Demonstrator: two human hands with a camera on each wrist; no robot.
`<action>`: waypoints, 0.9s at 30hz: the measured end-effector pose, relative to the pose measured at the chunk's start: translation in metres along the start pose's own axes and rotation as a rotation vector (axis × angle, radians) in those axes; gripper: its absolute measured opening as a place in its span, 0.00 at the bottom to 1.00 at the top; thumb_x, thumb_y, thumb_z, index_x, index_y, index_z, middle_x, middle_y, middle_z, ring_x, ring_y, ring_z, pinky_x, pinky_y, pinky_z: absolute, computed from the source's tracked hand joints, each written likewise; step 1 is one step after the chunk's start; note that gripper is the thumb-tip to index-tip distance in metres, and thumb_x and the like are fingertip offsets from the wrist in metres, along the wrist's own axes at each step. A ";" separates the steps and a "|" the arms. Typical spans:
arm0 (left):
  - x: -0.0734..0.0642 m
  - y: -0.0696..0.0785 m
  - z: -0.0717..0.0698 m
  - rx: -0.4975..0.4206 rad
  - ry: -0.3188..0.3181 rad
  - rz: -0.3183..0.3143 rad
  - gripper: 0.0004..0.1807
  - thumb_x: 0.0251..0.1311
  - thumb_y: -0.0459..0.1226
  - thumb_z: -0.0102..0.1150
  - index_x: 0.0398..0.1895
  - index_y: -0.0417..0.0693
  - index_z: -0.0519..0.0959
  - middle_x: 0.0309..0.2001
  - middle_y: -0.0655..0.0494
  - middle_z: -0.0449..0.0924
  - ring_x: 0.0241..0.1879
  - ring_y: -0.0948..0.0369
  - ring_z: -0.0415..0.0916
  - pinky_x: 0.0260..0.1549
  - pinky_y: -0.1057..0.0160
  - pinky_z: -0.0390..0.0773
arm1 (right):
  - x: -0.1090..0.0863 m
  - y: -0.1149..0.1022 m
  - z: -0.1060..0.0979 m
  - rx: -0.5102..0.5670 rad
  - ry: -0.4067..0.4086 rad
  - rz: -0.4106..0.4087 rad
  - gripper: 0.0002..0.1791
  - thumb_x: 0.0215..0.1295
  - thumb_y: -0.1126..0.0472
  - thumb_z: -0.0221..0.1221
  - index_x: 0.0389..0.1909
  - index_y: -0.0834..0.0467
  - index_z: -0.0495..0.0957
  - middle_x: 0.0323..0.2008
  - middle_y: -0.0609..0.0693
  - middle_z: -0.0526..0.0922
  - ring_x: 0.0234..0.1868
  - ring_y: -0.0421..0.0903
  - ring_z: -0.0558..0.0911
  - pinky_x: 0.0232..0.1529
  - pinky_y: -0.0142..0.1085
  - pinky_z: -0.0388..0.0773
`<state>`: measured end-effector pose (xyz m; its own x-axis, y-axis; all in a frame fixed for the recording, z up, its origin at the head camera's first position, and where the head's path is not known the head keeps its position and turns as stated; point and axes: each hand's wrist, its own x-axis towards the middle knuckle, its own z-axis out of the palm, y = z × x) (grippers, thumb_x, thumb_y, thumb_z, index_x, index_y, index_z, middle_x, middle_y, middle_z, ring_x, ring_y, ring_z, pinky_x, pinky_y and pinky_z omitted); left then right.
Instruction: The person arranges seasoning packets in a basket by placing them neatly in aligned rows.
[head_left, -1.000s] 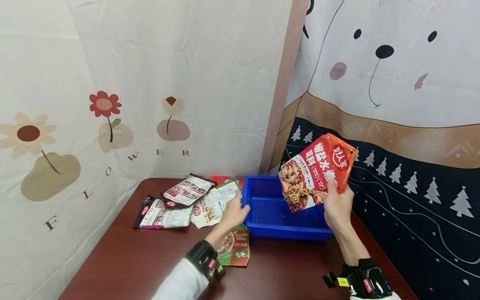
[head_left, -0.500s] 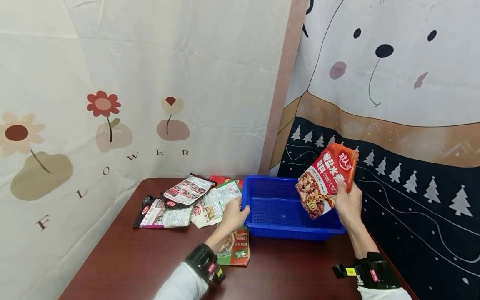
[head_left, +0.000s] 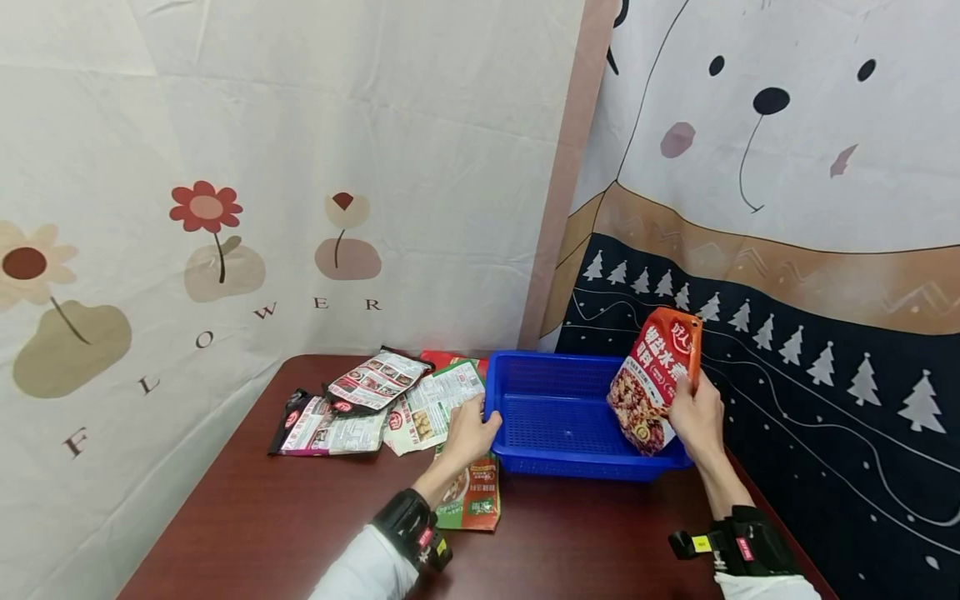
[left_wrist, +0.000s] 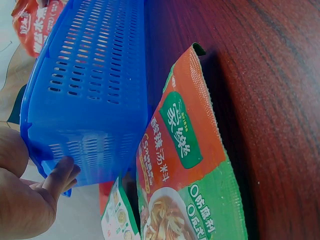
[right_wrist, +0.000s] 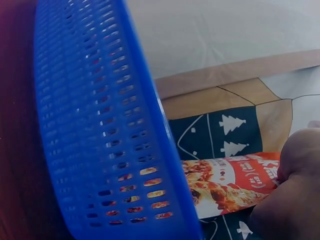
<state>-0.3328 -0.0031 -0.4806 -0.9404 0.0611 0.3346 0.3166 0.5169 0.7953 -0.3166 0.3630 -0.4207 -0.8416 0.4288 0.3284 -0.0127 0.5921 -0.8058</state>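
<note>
My right hand (head_left: 697,417) grips an orange-red seasoning packet (head_left: 651,375) by its right edge. The packet stands tilted, its lower end down inside the right part of a blue plastic basket (head_left: 570,467). Through the basket's slots the right wrist view shows bits of that packet (right_wrist: 230,185). At the basket's left end my left hand (head_left: 468,429) holds the rim, fingers curled over it, as the left wrist view also shows. Below that hand lies a green and orange soup seasoning packet (left_wrist: 180,145) on the table, close against the basket wall.
Left of the basket several packets lie overlapping: a black-edged one (head_left: 378,381) on top, another black-ended one (head_left: 322,429), a green-edged white one (head_left: 431,408) and a red one (head_left: 442,358) behind. Printed curtains rise behind the brown table (head_left: 247,500).
My right hand has moved right and down, lowering the orange-red packet into the basket's right side and turning it more upright. My left hand stays on the rim.
</note>
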 end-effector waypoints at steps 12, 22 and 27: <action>-0.001 -0.001 0.001 -0.011 -0.015 0.016 0.19 0.74 0.34 0.59 0.60 0.32 0.86 0.49 0.36 0.95 0.46 0.45 0.95 0.41 0.50 0.94 | -0.004 0.013 0.020 -0.006 0.082 -0.084 0.28 0.91 0.58 0.38 0.82 0.62 0.69 0.65 0.76 0.84 0.61 0.76 0.85 0.55 0.68 0.80; -0.002 0.001 0.002 -0.013 -0.002 -0.003 0.18 0.75 0.34 0.60 0.60 0.33 0.86 0.51 0.35 0.94 0.48 0.45 0.95 0.45 0.48 0.95 | -0.005 0.013 0.027 -0.037 0.015 -0.125 0.30 0.92 0.58 0.38 0.87 0.61 0.62 0.68 0.77 0.81 0.64 0.77 0.84 0.61 0.71 0.81; -0.003 0.000 0.003 0.010 0.016 -0.002 0.15 0.73 0.35 0.61 0.56 0.35 0.87 0.49 0.37 0.95 0.46 0.45 0.95 0.43 0.49 0.94 | -0.009 0.013 0.027 -0.054 -0.022 -0.125 0.30 0.92 0.54 0.40 0.87 0.59 0.64 0.68 0.75 0.82 0.62 0.73 0.85 0.59 0.67 0.79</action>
<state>-0.3304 -0.0007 -0.4826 -0.9388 0.0464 0.3413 0.3135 0.5255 0.7909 -0.3235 0.3485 -0.4474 -0.8467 0.3346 0.4136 -0.0899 0.6763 -0.7311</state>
